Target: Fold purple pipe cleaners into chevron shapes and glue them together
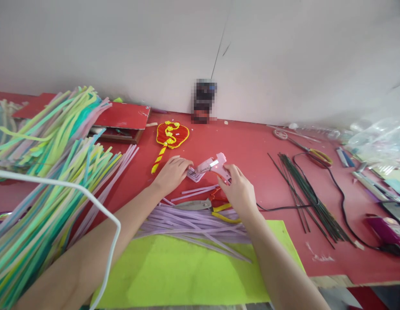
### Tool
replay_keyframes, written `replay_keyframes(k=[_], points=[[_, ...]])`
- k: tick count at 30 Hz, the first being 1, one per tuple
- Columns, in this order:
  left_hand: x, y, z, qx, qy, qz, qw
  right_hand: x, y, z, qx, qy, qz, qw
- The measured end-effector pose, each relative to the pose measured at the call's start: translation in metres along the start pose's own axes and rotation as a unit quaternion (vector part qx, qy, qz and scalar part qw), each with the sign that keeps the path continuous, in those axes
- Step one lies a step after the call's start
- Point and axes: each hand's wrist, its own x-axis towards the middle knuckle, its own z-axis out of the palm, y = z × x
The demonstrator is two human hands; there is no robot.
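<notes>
No legible txt, nos. or brands: none on pink plastic glue gun [214, 165], folded lilac pipe-cleaner piece [194, 174], pixelated dark object [203, 101].

The left forearm [100, 241] and right forearm [277, 262], both bare, rose from the lower edge and converged at mid-frame. The left hand [172, 172] lay palm down, left of centre, fingers curled under, their grip hidden. The right hand [239, 189], just right of centre, was clenched, knuckles up, wrist straight.
</notes>
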Motion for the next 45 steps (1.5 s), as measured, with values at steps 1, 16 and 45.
replay_keyframes(k=[1, 16, 45], points=[[0.000, 0.000, 0.000, 0.000, 0.003, 0.000, 1.000, 0.000, 0.000, -0.001, -0.002, 0.000, 0.000, 1.000], [0.000, 0.000, -0.001, -0.009, 0.001, 0.003, 1.000, -0.002, -0.003, -0.006, -0.006, 0.004, 0.003, 1.000], [-0.002, -0.002, 0.000, 0.002, 0.000, 0.010, 1.000, -0.001, -0.002, -0.020, -0.016, -0.024, 0.024, 0.999]])
